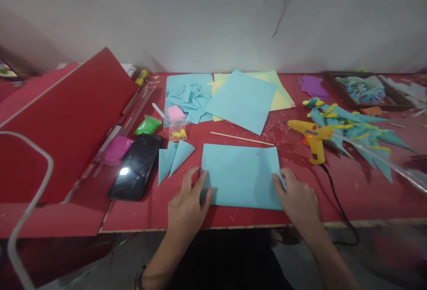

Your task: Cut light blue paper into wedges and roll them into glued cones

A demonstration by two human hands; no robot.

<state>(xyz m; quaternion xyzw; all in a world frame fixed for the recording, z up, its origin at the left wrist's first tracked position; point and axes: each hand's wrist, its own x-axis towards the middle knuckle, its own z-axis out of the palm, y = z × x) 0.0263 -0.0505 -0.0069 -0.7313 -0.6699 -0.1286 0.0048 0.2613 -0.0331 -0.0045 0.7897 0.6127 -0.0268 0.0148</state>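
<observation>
A light blue sheet of paper lies at the front of the red table, its long side towards me. My left hand grips its left edge, thumb on the paper and fingers along the side. At the opposite edge my right hand takes hold in the same way, and that corner curls up a little. Just beyond the sheet is a thin wooden stick. Blue paper cones lie beside my left hand. A yellow glue gun with a lit orange light rests beyond my right hand.
Blue sheet and yellow paper lie at the back, near blue paper scraps. Left are a black phone, clay packets and a red board. Decorated blue cones and a brown tray sit right.
</observation>
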